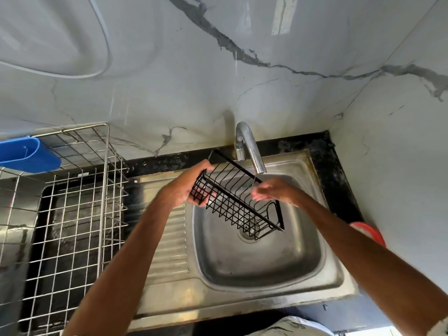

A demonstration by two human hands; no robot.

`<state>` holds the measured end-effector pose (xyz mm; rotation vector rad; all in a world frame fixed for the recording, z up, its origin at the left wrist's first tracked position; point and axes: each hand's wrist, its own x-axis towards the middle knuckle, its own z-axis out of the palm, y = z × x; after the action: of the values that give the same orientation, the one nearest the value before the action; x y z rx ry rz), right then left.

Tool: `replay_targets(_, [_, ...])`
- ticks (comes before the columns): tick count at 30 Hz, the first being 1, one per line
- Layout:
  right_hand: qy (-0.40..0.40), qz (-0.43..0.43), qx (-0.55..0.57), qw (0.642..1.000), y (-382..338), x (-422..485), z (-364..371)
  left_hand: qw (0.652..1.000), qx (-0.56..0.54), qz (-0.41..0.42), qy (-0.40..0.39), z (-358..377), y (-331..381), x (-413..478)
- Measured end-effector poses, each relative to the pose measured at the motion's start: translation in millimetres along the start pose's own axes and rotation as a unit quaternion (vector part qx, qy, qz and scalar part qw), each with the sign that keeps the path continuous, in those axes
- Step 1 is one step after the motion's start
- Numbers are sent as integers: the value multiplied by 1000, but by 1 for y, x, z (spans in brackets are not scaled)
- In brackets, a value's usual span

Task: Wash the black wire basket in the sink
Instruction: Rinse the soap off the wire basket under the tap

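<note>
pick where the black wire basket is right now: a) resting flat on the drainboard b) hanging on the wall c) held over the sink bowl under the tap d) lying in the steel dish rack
c: the left hand grips one end of the black wire basket, holding it tilted above the sink bowl, just below the tap spout.
</note>
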<state>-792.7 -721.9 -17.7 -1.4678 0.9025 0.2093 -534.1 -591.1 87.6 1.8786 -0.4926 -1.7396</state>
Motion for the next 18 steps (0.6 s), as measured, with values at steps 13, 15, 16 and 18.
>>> replay_targets(13, [-15, -4, -41, 999, 8, 11, -3, 1000, 7, 21, -10, -7, -22, -11])
replay_targets(15, [-39, -20, -24, 999, 5, 13, -3, 1000, 8, 10, -18, -20, -29, -9])
replay_targets(16, [-48, -31, -32, 998, 0, 11, -3, 999, 22, 7, -23, -27, -31, -9])
replay_targets(18, [-45, -51, -43, 997, -9, 10, -5, 997, 67, 9, -35, -38, -34, -10])
